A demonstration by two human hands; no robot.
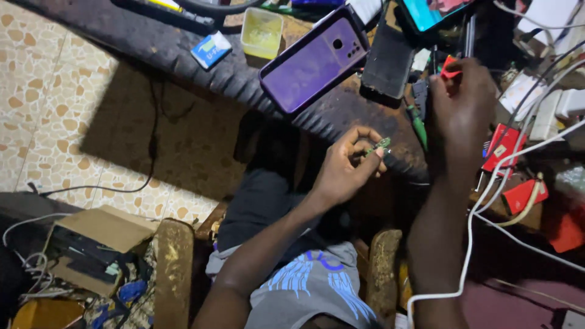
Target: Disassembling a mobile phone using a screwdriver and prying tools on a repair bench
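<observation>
Over the edge of a dark, ribbed workbench (201,64), the person's left hand (344,167) pinches a tiny green circuit board (381,144) between thumb and fingertips, holding it up just off the bench edge, above the lap. The right hand (462,106) is further in over the clutter, fingers closed on a small red plastic piece (450,68) — looks like a pick or a little tool, hard to tell from this angle.

Judging by that, it's the inspect-and-sort stage of a phone repair: small part held out in one hand, the other picking something from the pile. Whatever comes after calls for a steady, light pinch — that board is thin and rigid and easy to drop into the mess below.

Materials-wise: a purple phone (314,58) lies back-up, glossy and rounded, near a flat matte black slab (387,61). A translucent yellowish plastic tub (262,31) sits behind it. White cables (487,201) loop across the right side, smooth and rubbery. A green-handled screwdriver (418,125) lies between the hands. The floor (49,91) is mottled stone-pattern tile.
</observation>
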